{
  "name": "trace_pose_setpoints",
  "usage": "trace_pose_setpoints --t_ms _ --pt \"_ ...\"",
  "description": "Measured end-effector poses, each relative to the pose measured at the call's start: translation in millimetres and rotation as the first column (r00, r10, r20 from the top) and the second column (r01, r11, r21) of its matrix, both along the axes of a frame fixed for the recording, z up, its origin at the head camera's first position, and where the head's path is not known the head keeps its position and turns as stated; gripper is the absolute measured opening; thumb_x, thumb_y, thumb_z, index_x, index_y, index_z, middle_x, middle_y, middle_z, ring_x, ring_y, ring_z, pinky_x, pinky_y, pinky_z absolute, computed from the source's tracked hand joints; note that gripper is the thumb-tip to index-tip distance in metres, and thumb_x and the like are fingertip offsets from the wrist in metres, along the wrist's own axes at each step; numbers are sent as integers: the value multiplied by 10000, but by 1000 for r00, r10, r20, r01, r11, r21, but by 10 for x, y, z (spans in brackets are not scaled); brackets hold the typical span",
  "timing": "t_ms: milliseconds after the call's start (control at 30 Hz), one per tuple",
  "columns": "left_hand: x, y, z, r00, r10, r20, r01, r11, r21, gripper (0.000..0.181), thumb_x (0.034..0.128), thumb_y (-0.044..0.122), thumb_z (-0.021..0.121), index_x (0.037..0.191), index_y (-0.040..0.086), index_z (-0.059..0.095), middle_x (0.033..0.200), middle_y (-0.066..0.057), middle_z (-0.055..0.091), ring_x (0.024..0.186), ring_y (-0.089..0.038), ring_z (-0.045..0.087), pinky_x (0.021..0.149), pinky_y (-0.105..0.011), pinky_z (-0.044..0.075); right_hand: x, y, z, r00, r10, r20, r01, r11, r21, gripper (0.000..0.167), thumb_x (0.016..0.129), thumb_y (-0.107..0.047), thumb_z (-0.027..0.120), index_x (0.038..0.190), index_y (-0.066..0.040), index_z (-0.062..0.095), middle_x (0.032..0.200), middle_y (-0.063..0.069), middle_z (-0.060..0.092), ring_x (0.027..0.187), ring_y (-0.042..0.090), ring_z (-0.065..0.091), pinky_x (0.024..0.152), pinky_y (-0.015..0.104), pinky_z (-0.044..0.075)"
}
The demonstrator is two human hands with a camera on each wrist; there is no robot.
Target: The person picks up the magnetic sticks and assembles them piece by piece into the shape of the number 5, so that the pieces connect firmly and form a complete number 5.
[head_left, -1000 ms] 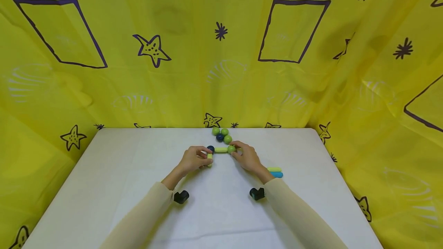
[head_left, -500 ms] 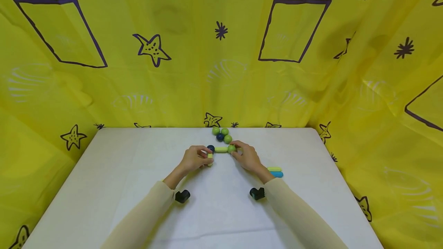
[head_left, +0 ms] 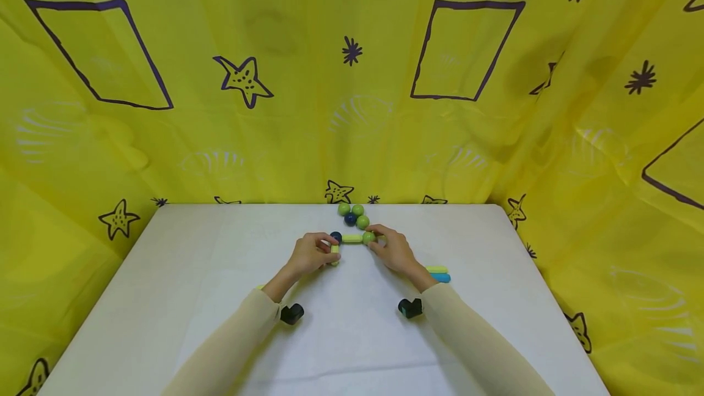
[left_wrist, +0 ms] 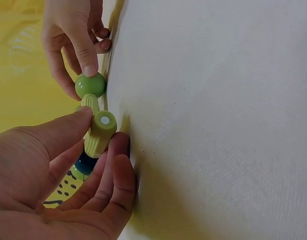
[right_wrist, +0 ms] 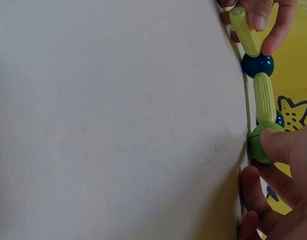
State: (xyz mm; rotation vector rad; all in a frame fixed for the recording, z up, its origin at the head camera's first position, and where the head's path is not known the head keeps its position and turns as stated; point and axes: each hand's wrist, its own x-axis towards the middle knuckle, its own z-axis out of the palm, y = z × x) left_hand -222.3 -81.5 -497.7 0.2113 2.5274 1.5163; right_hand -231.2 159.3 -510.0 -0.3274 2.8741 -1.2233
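Observation:
My left hand pinches a pale yellow-green magnetic rod between thumb and fingers, its round end with a silvery disc facing the left wrist camera. The rod's far end meets a dark blue ball. A second yellow-green rod runs from that ball to a green ball, so the pieces form a corner. My right hand grips the green ball with its thumb on top and fingers behind. A bit of yellow-green shows past the green ball in the head view, mostly hidden by the right hand.
Beyond the joined pieces lie several loose balls, green and dark blue. A yellow-green rod and a blue rod lie beside the right forearm. A yellow curtain hangs behind the white table.

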Motion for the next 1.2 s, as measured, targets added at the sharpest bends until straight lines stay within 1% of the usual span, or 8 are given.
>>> trace_pose_setpoints --t_ms 200,433,633,800,1033,1200 --pt "11 22 11 1000 2 -16 -2 1000 -28 240 843 77 846 1066 59 757 814 -51 681 592 -147 601 558 -270 494 8 18 28 1000 11 3 -11 1000 2 362 963 -113 723 1320 -136 670 1224 118 703 636 153 510 670 342 447" --pt "23 5 -29 999 -19 -50 16 999 -50 262 828 70 858 1074 60 766 863 -54 696 657 -131 624 598 -266 512 9 19 11 1000 18 -8 -17 1000 9 358 962 -108 722 1315 -135 672 1238 120 701 698 156 543 746 384 482" --pt "44 -8 -53 991 -55 -118 45 995 -84 292 814 69 870 1087 53 768 922 -77 714 753 -144 642 676 -283 530 20 19 13 1000 9 -12 -9 1000 9 358 960 -112 725 1314 -137 674 1232 120 703 676 156 532 720 363 473" --pt "52 4 -69 987 -52 -152 39 996 -85 297 793 60 884 1065 48 767 916 -89 714 757 -148 627 695 -300 527 30 18 13 1000 16 -16 -16 1000 1 371 954 -95 724 1320 -124 669 1229 135 704 649 148 541 679 341 477" --pt "48 12 -81 985 -50 -167 34 995 -95 298 782 64 891 1054 59 768 907 -78 714 750 -145 624 696 -303 525 35 13 27 1000 5 -19 -5 1000 9 358 956 -101 725 1310 -132 676 1213 118 709 655 143 541 681 339 473" --pt "47 4 -76 984 -60 -166 45 994 -96 295 789 64 886 1059 57 765 915 -83 716 757 -151 626 704 -310 528 36 13 26 1000 5 -18 -5 1000 4 363 957 -102 726 1315 -130 675 1222 123 708 647 142 541 668 335 468"
